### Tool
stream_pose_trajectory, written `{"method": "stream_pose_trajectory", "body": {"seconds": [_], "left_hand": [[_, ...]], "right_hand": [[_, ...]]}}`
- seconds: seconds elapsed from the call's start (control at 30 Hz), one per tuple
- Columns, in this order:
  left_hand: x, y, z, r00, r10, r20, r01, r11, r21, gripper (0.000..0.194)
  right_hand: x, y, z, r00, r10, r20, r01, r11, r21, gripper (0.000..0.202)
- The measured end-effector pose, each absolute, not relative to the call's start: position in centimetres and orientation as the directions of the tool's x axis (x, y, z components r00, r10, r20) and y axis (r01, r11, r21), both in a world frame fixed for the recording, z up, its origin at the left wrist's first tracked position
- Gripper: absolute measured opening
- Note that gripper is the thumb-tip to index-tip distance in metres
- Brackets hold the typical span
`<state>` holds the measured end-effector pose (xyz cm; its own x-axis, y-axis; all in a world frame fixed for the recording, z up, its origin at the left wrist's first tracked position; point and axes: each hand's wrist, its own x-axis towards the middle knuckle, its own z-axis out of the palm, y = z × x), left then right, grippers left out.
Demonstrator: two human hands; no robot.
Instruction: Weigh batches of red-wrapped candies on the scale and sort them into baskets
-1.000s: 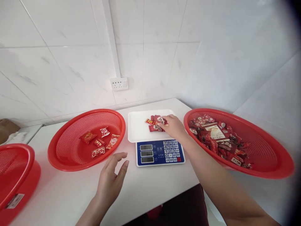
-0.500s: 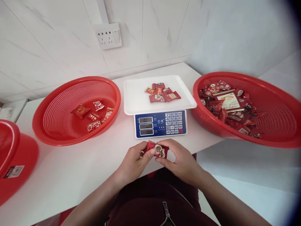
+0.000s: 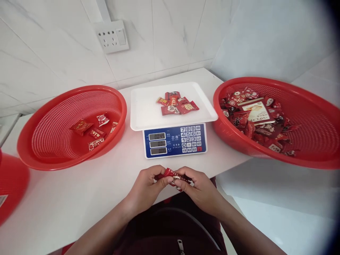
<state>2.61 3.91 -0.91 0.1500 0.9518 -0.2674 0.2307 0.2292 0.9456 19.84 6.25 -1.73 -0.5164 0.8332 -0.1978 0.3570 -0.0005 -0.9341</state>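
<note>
Between both hands is a red wrapped candy (image 3: 175,173) with "SWEET SUGAR" lettering, held over the table's front edge. My left hand (image 3: 151,186) pinches its left side, and my right hand (image 3: 198,187) grips the right side; the thumbs almost meet on its front and partly cover it. Just beyond stands a blue and white digital scale (image 3: 175,141) with a white tray (image 3: 145,109) on top. Several red candy packets (image 3: 176,104) lie in a small heap on that tray, with one yellowish packet (image 3: 162,101) at their left.
Left of the scale, a red mesh basket (image 3: 45,131) contains several candies. A fuller red basket (image 3: 313,117) of packets sits at the right, overhanging the table edge. Another red container (image 3: 13,180) is at the far left. A socket panel (image 3: 113,37) is on the wall behind.
The candy has tilted and creased between my fingers, so its top lettering now shows. My right fingers have closed in on it. The view has shifted slightly right.
</note>
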Motion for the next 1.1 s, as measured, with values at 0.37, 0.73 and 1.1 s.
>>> {"method": "stream_pose_trajectory", "body": {"seconds": [0.37, 0.73, 1.1], "left_hand": [[3.7, 2.4, -1.0, 0.122, 0.955, -0.27, 0.169, 0.249, 0.954, 0.021], [3.4, 0.8, 0.1, 0.145, 0.975, -0.17, 0.273, 0.126, 0.954, 0.025], [2.1, -0.4, 1.4, -0.043, 0.997, -0.063, 0.31, 0.074, 0.948, 0.028]], "right_hand": [[20.5, 5.3, -1.8, -0.555, 0.809, -0.192, 0.236, -0.068, -0.969, 0.024], [20.5, 4.4, -1.6, -0.571, 0.812, -0.124, 0.32, 0.081, -0.944, 0.036], [18.4, 4.1, 0.3, -0.593, 0.805, -0.031, 0.321, 0.2, -0.926, 0.037]]}}
